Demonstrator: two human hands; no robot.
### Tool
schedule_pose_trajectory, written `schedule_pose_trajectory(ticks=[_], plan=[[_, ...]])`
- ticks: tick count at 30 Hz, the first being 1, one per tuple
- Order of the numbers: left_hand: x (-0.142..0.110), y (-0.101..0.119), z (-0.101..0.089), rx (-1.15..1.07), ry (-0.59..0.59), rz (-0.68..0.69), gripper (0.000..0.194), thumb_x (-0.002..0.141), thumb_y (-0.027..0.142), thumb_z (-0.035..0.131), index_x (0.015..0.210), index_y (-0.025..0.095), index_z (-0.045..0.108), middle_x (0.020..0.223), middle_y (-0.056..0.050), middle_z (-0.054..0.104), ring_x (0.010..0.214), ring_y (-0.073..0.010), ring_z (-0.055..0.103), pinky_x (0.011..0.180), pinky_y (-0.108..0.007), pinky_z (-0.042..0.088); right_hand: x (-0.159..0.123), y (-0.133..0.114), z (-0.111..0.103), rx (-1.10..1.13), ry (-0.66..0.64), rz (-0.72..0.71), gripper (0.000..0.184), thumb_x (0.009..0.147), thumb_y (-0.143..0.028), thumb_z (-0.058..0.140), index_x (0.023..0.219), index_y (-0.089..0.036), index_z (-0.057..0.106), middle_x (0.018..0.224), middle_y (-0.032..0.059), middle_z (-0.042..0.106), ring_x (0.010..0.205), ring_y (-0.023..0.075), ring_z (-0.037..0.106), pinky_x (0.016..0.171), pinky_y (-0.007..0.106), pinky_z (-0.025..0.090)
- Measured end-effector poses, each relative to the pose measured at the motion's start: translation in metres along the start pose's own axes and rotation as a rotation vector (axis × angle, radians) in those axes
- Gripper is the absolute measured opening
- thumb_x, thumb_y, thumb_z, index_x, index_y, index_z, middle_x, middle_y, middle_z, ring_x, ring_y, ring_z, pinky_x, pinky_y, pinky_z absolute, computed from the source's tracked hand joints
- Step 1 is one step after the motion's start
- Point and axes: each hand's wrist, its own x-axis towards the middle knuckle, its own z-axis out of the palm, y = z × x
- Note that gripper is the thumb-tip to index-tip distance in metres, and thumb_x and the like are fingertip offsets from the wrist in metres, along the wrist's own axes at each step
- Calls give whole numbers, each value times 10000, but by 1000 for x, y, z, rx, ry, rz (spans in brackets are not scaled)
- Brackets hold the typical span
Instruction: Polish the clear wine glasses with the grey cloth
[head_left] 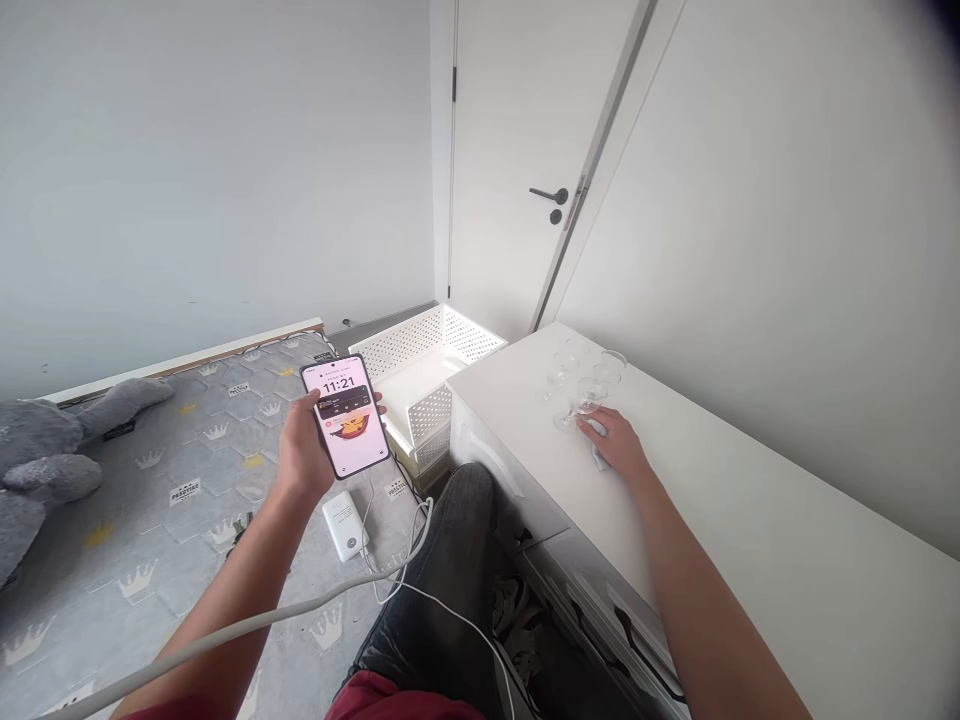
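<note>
L hand (304, 450) grips phone (348, 418), long axis fwd; glasses (590, 388) just fwd of R hand (616, 442), the nearer 1; can't tell its grip.

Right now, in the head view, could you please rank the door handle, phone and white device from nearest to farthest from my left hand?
1. Phone: held in your left hand.
2. White device: just below it, on the mattress.
3. Door handle: far off, upper right.

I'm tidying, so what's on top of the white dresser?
Clear glasses are on the white dresser; the right hand is at the nearest ones, with what looks like a gray cloth. Anything beneath the hand is covered.
</note>
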Motion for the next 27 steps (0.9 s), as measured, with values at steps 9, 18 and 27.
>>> schedule_pose_trajectory(ticks=[9,18,27], plan=[[0,1,-1,17,13,-5,573,847,576,524,1218,160,655,1076,-169,751,973,-397,739,675,-494,644,1,0,-1,-2,-7,10,368,931,-564,564,1120,-305,746,1350,33,675,1326,295,549,1102,502,455],[0,0,-3,-17,-31,28,708,849,729,514,1267,173,644,1063,-167,755,948,-367,746,723,-486,643,1,1,0,-2,-5,-5,376,931,-567,560,1117,-302,751,1332,36,686,1309,297,560,1098,505,459],[31,-19,-59,58,75,-180,711,820,716,560,1248,154,638,940,-167,781,834,-354,764,684,-499,631,6,4,-2,-9,31,-43,356,943,-542,551,1115,-308,755,1323,32,690,1288,285,583,1115,488,454]])
